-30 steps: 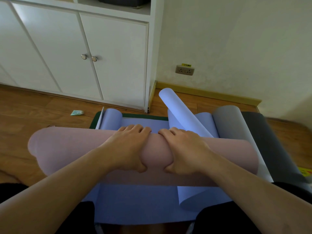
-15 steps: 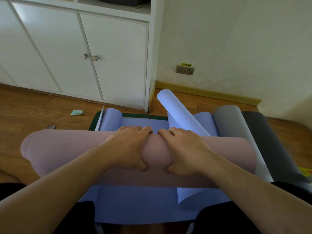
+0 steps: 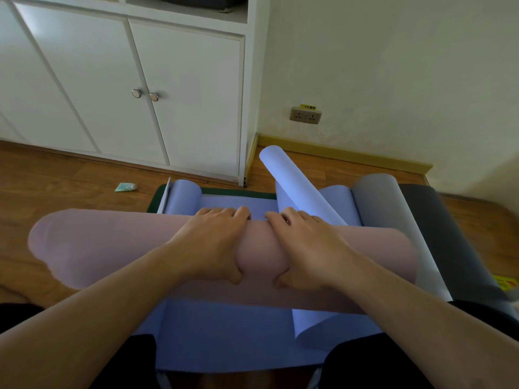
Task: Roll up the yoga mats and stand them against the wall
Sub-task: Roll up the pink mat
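Observation:
A thick pink yoga mat roll (image 3: 112,248) lies crosswise in front of me on top of flat blue mats (image 3: 224,338). My left hand (image 3: 213,242) and my right hand (image 3: 306,248) grip its middle side by side, fingers curled over the far side and thumbs tucked under the near side. A loosely curled blue mat (image 3: 295,183) sticks up behind my right hand. A grey mat (image 3: 384,203) and a dark grey mat (image 3: 438,228) lie curled at the right. A green mat's edge (image 3: 238,190) shows under the blue ones.
White cupboard doors (image 3: 126,94) stand at the back left. The cream wall (image 3: 393,66) with a socket (image 3: 305,115) and a yellow skirting board runs behind the mats. A small teal scrap (image 3: 125,187) lies on the wooden floor (image 3: 56,181).
The pink roll has shifted a little to the left and turned slightly under my hands. Both hands keep the same grip on its middle.

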Tool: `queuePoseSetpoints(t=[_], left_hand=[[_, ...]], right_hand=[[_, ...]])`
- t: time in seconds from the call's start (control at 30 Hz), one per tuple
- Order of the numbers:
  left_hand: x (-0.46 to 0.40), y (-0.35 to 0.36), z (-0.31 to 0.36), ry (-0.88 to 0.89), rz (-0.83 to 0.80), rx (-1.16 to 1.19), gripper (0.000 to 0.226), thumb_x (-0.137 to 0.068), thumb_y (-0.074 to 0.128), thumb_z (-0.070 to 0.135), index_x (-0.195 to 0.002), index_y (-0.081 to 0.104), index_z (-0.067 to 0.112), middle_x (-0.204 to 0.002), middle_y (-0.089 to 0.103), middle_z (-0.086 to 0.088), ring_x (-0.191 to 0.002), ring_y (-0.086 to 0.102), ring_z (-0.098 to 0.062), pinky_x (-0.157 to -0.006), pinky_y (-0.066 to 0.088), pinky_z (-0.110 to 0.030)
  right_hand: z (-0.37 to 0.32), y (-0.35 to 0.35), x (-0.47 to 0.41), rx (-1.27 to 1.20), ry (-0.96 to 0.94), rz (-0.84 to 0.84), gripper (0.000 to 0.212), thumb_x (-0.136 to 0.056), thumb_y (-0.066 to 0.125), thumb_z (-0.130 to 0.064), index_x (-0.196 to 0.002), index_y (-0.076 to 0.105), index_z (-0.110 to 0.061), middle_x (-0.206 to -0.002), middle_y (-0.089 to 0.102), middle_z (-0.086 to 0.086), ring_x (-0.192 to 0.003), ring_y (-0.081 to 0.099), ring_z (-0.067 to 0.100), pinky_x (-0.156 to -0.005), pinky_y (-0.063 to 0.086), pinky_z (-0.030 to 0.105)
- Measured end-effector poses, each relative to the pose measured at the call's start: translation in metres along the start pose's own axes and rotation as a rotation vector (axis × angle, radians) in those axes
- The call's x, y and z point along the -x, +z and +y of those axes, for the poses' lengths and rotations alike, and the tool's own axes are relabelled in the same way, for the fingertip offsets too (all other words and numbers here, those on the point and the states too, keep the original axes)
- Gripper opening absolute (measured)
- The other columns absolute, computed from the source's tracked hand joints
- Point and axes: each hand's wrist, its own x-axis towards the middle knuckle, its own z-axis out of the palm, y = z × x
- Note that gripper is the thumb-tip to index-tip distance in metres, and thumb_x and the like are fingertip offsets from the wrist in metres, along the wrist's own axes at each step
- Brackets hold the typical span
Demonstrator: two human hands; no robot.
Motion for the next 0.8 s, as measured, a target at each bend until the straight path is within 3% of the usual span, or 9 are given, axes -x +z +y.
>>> queuePoseSetpoints(t=[0.1, 0.23, 0.33, 0.47, 0.53, 0.63, 0.7, 0.8], left_hand=[[0.004, 0.003, 0.000, 0.007, -0.032, -0.004, 0.102, -0.059, 0.079, 0.070, -0.142, 0.035, 0.031, -0.133, 0.046, 0.008, -0.119, 0.049, -0.017, -0.103, 0.041, -0.035], [0.005, 0.008, 0.008, 0.029, -0.026, -0.159, 0.139, -0.056, 0.082, 0.080, -0.160, 0.010, 0.022, -0.150, 0.029, -0.002, -0.136, 0.036, -0.024, -0.117, 0.036, -0.041], [0.000, 0.013, 0.012, 0.030, 0.045, -0.189, 0.129, -0.061, 0.087, 0.069, -0.156, 0.016, 0.020, -0.147, 0.040, -0.002, -0.133, 0.043, -0.024, -0.113, 0.041, -0.040], [-0.003, 0.012, 0.008, 0.033, 0.083, -0.114, 0.119, -0.063, 0.088, 0.059, -0.156, 0.023, 0.020, -0.146, 0.049, 0.001, -0.130, 0.051, -0.020, -0.109, 0.043, -0.037], [-0.003, 0.008, 0.005, 0.010, 0.067, -0.047, 0.117, -0.062, 0.087, 0.058, -0.154, 0.025, 0.022, -0.144, 0.053, 0.004, -0.126, 0.055, -0.018, -0.107, 0.044, -0.035], [-0.001, 0.004, 0.001, 0.021, 0.049, 0.008, 0.101, -0.061, 0.085, 0.063, -0.142, 0.034, 0.031, -0.131, 0.057, 0.009, -0.113, 0.057, -0.014, -0.099, 0.044, -0.034], [0.002, 0.004, -0.001, 0.035, 0.037, -0.001, 0.097, -0.062, 0.081, 0.067, -0.141, 0.035, 0.033, -0.133, 0.054, 0.010, -0.116, 0.054, -0.014, -0.104, 0.041, -0.034], [0.006, 0.006, 0.003, 0.054, -0.005, -0.103, 0.121, -0.062, 0.079, 0.075, -0.157, 0.023, 0.026, -0.153, 0.036, 0.002, -0.137, 0.040, -0.020, -0.119, 0.031, -0.038]], right_hand=[[0.000, -0.003, -0.002, -0.044, -0.013, 0.032, 0.091, -0.071, 0.082, -0.065, -0.145, 0.037, -0.037, -0.133, 0.056, -0.005, -0.112, 0.058, 0.018, -0.094, 0.052, 0.037], [0.001, -0.007, -0.001, -0.088, 0.030, 0.005, 0.090, -0.068, 0.083, -0.065, -0.142, 0.038, -0.040, -0.127, 0.061, -0.010, -0.105, 0.062, 0.016, -0.087, 0.052, 0.035], [0.001, -0.007, -0.002, -0.119, 0.043, -0.031, 0.092, -0.068, 0.082, -0.068, -0.143, 0.036, -0.041, -0.126, 0.061, -0.010, -0.105, 0.063, 0.016, -0.087, 0.054, 0.035], [0.000, -0.004, 0.000, -0.026, 0.020, -0.037, 0.115, -0.071, 0.081, -0.071, -0.159, 0.018, -0.033, -0.139, 0.053, -0.001, -0.121, 0.055, 0.022, -0.103, 0.049, 0.039], [-0.002, -0.001, 0.002, 0.043, 0.021, -0.038, 0.122, -0.066, 0.085, -0.073, -0.159, 0.020, -0.028, -0.140, 0.049, 0.002, -0.123, 0.052, 0.024, -0.106, 0.046, 0.041], [-0.004, 0.000, 0.001, 0.038, 0.038, -0.028, 0.102, -0.066, 0.086, -0.067, -0.145, 0.035, -0.028, -0.127, 0.053, -0.001, -0.111, 0.056, 0.022, -0.089, 0.047, 0.036], [-0.003, -0.005, -0.001, -0.012, 0.044, -0.018, 0.088, -0.068, 0.084, -0.065, -0.136, 0.040, -0.032, -0.121, 0.055, -0.005, -0.105, 0.057, 0.019, -0.083, 0.046, 0.034], [-0.001, -0.010, -0.002, -0.067, 0.071, -0.049, 0.086, -0.067, 0.084, -0.069, -0.134, 0.043, -0.035, -0.121, 0.059, -0.007, -0.104, 0.060, 0.018, -0.085, 0.051, 0.035]])
